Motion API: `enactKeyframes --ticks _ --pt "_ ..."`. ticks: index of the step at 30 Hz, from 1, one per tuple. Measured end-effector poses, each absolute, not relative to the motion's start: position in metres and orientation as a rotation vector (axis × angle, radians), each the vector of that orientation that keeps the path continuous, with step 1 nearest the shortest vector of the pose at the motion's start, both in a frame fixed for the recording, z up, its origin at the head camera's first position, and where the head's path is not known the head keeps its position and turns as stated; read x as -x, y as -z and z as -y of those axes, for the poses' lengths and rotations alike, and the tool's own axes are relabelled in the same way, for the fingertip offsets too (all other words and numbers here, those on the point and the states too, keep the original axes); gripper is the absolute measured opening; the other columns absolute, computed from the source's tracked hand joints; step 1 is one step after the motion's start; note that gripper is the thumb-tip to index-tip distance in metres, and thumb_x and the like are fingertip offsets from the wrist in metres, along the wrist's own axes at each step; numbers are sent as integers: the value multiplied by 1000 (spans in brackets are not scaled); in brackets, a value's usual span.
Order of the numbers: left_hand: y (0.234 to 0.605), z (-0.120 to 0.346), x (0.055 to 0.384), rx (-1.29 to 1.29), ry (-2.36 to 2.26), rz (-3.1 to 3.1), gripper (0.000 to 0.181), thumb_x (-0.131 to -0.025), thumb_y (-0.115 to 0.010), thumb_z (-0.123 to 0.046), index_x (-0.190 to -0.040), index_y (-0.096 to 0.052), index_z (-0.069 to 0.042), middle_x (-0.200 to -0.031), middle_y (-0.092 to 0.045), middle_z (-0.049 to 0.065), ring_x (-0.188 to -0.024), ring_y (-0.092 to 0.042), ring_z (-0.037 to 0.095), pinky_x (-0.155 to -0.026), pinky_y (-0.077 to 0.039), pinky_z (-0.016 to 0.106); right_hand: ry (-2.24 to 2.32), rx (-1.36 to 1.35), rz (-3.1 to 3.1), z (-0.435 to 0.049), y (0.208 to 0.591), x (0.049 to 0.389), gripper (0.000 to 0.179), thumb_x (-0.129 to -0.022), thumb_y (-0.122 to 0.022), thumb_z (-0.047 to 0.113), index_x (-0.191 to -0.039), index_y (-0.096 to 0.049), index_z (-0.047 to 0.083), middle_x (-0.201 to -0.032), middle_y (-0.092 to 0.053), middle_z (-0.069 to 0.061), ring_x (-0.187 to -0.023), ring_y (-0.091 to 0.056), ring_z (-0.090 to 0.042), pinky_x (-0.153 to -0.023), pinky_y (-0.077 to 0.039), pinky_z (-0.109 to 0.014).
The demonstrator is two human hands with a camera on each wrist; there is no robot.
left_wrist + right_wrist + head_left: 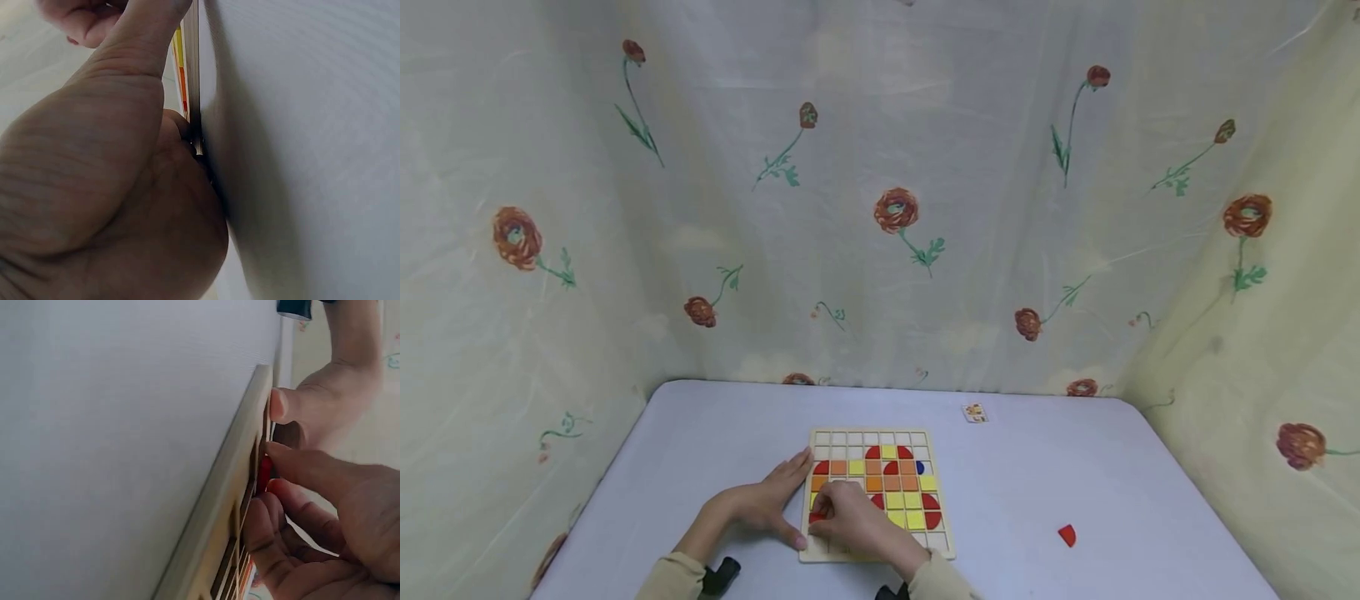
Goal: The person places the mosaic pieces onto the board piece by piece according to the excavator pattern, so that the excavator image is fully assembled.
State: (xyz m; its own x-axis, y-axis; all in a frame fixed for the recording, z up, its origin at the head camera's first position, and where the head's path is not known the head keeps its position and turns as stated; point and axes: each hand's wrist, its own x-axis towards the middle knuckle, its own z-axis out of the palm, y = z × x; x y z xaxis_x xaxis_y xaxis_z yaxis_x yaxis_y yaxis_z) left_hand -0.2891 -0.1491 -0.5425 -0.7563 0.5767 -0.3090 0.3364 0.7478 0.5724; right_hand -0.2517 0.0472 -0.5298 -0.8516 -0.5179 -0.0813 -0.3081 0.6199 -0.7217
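A wooden grid board [951, 537] lies flat on the table, with red, yellow, orange and blue pieces in many of its cells. Against its left edge rests my left hand [769, 502], thumb and fingers spread along the frame. My right hand [856, 518] is over the board's lower left part and covers several cells. Between its thumb and fingertips it pinches a red piece [264, 474], low at the grid. In the left wrist view my left hand [112, 181] hides most of the board.
A loose red quarter-circle piece [1067, 535] lies on the white table [1022, 475] to the right of the board. Behind the board, slightly right, is a small patterned card [975, 412]. A flowered curtain [850, 250] hangs behind and at both sides.
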Motion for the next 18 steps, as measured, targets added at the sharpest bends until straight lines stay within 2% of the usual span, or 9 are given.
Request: enactKeyframes --ticks 4,7,11,18 --pt "540 149 288 -680 -685 -2467 127 -66 -80 -57 -155 -5 -5 -164 3 13 -150 0 34 -121 -11 54 1053 696 -2599 -48 530 250 7 -84 -75 17 -82 -70 12 -77 -59 9 -69 -51 -2 -59 -46 -16" --pt "539 148 287 -666 -691 -2462 127 -66 -80 -57 -156 -6 -6 -164 3 12 -150 0 33 -121 -10 54 1002 707 -2622 -50 528 249 7 -84 -75 17 -87 -73 11 -80 -59 8 -71 -50 -2 -61 -46 -16" --pt "539 149 288 -638 -675 -2457 128 -65 -79 -60 -156 -5 -8 -164 4 10 -151 1 32 -122 -9 53 957 720 -2621 -52 527 248 17 -83 -76 15 -99 -74 9 -82 -60 7 -71 -50 -3 -62 -47 -15" --pt "540 146 287 -643 -672 -2478 127 -66 -80 -57 -156 -6 -7 -164 3 10 -151 0 33 -121 -12 55 970 705 -2619 -55 529 248 17 -83 -76 16 -99 -74 10 -83 -59 8 -72 -51 -3 -63 -48 -15"
